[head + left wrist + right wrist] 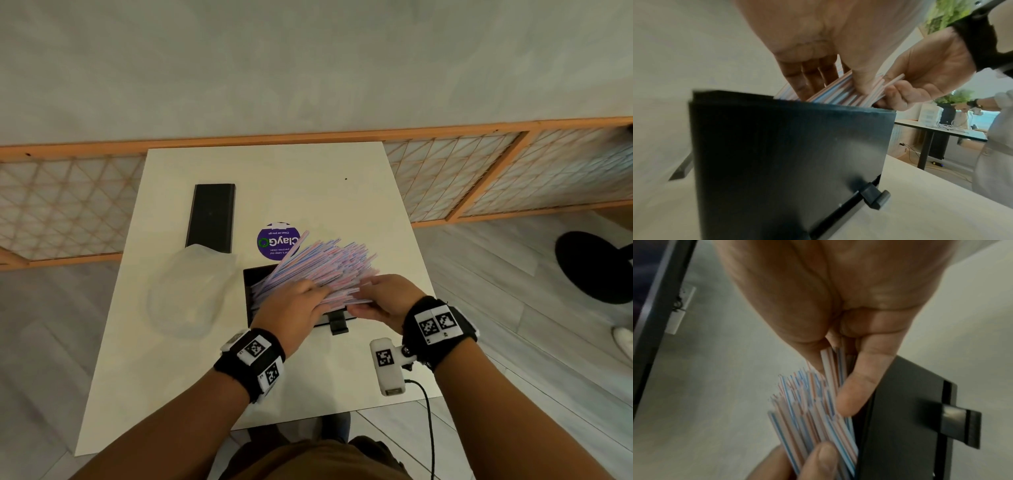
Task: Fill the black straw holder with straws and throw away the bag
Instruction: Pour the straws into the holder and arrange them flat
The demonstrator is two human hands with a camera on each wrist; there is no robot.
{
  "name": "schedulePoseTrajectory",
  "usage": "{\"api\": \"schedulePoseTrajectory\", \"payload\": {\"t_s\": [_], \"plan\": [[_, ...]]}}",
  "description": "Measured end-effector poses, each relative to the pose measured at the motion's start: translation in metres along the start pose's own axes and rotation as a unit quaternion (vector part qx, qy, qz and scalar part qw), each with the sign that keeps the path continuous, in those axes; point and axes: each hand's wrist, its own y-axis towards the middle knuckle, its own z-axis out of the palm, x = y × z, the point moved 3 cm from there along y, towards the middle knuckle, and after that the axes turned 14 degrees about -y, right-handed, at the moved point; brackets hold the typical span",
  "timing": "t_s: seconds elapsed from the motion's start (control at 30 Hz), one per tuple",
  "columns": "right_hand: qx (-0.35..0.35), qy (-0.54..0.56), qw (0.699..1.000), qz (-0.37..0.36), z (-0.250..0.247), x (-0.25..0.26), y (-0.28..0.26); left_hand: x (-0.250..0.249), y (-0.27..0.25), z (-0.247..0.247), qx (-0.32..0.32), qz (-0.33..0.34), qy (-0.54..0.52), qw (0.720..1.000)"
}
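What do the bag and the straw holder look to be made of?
Bag: thin clear plastic film, probably; the table shows through it and it lies crumpled and limp. Holder: rigid black plastic or acrylic, likely; flat panels, straight edges, and a soft sheen in the left wrist view.

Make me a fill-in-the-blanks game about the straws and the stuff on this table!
1. Both hands hold a bundle of striped straws over the open ____ straw holder.
2. The clear plastic bag lies on the white ____, to the left of the holder.
3. The round sticker beyond the holder is coloured ____.
4. The flat black lid lies on the table beyond the ____.

Missing words: black; table; purple; bag
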Motion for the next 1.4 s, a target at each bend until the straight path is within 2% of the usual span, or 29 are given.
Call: {"api": "schedulePoseTrajectory", "payload": {"t_s": [0.13,0.3,0.4,0.5,0.57,0.63,0.77,0.83,0.9,1.03,1.1,1.23,1.33,1.4], "plan": [[-0.021,-0.074,0.997,0.0,0.004,0.007,0.004,0.0,0.012,0.002,0.041,-0.02,0.058,0.997],[-0.058,-0.198,0.977,-0.047,-0.004,0.023,-0.002,0.01,0.01,0.008,0.06,-0.07,0.068,0.993],[-0.094,-0.268,0.956,-0.074,-0.018,0.029,-0.009,0.016,0.007,0.009,0.081,-0.095,0.072,0.99],[-0.127,-0.337,0.928,-0.089,-0.027,0.03,-0.01,0.019,0.005,0.011,0.121,-0.148,0.08,0.978],[-0.156,-0.416,0.888,-0.12,-0.027,0.033,-0.013,0.02,0.005,0.012,0.134,-0.164,0.09,0.973],[-0.167,-0.501,0.831,-0.177,-0.02,0.036,-0.017,0.019,0.005,0.014,0.141,-0.152,0.109,0.972],[-0.089,-0.572,0.749,-0.323,0.006,0.04,-0.024,0.012,0.006,0.011,0.129,-0.124,0.135,0.975],[-0.052,-0.59,0.711,-0.38,0.021,0.04,-0.027,0.004,0.007,0.007,0.131,-0.098,0.167,0.972],[-0.029,-0.625,0.66,-0.416,0.034,0.039,-0.026,-0.005,0.007,0.002,0.131,-0.087,0.193,0.969],[-0.06,-0.743,0.554,-0.372,0.042,0.038,-0.018,-0.013,0.008,-0.001,0.172,-0.101,0.223,0.954],[-0.063,-0.786,0.52,-0.327,0.04,0.039,-0.014,-0.009,0.01,-0.001,0.164,-0.143,0.18,0.959],[-0.051,-0.813,0.515,-0.265,0.037,0.044,-0.008,-0.001,0.007,-0.001,0.16,-0.162,0.16,0.96],[-0.032,-0.816,0.528,-0.233,0.04,0.045,-0.004,-0.01,0.002,-0.001,0.145,-0.117,0.232,0.955],[-0.013,-0.801,0.544,-0.249,0.047,0.043,-0.004,-0.016,0.001,0.001,0.171,-0.09,0.265,0.945]]}}
